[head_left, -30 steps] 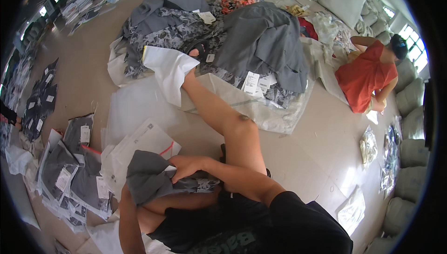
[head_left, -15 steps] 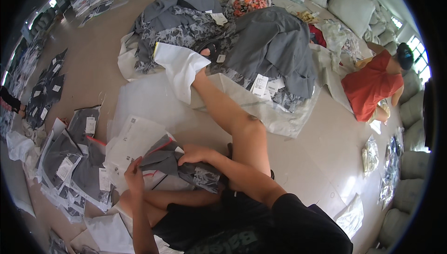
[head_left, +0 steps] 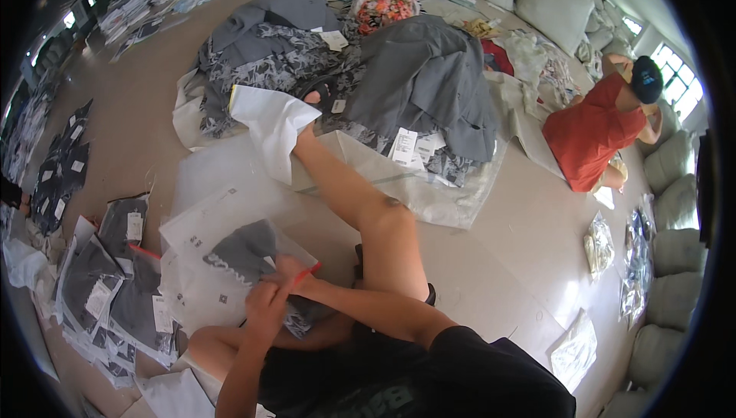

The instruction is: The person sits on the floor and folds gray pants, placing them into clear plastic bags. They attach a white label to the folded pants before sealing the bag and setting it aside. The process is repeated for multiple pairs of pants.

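Observation:
A folded grey garment (head_left: 244, 248) with a white tag lies within a translucent plastic bag (head_left: 201, 278) before my crossed leg. At the bag's red edge strip (head_left: 308, 271), my left hand (head_left: 266, 311) and my right hand (head_left: 290, 271) come together, almost touching. Both are closed with fingers pinched on the bag's edge; the fingertips partly hide each other. Patterned grey cloth shows below my right wrist. Left of the bag lies a stack of packed grey garments (head_left: 138, 288) with white tags and red strips.
Heaps of grey garments (head_left: 425, 81) and patterned cloth lie ahead on a sheet. White plastic bags (head_left: 268, 123) rest over my outstretched foot. A person in a red top (head_left: 590, 138) sits at the right, near stuffed sacks (head_left: 675, 211). Dark tagged garments (head_left: 65, 169) lie far left.
My left hand has moved right to meet my right hand. The grey garment, loosely held before, now lies inside the bag, its red strip by my right hand. My view has shifted slightly.

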The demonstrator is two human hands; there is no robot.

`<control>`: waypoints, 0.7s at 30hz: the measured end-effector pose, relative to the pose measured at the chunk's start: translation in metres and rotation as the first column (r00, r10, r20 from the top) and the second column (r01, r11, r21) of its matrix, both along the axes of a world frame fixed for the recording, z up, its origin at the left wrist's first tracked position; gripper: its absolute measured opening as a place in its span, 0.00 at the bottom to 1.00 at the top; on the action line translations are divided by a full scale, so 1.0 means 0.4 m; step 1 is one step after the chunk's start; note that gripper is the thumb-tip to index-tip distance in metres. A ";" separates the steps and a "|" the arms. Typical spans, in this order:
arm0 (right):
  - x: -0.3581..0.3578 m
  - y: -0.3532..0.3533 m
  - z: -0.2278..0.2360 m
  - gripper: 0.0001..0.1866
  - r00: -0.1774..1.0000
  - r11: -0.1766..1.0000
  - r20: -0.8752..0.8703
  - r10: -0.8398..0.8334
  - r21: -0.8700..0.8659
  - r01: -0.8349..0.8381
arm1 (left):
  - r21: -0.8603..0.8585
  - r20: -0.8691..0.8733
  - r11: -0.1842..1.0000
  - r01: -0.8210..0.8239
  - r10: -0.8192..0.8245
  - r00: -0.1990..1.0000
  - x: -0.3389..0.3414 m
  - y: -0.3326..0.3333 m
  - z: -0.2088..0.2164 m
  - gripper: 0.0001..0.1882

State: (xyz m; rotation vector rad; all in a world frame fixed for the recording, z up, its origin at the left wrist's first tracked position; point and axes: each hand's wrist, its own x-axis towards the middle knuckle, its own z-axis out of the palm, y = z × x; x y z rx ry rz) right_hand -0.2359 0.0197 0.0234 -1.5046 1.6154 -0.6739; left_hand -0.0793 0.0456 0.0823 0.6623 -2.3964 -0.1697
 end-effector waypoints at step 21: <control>-0.016 -0.049 -0.052 0.31 0.929 0.900 0.024 -0.368 -0.241 0.363 | 0.508 -0.189 0.727 -0.462 0.618 0.763 0.015 0.113 -0.019 0.20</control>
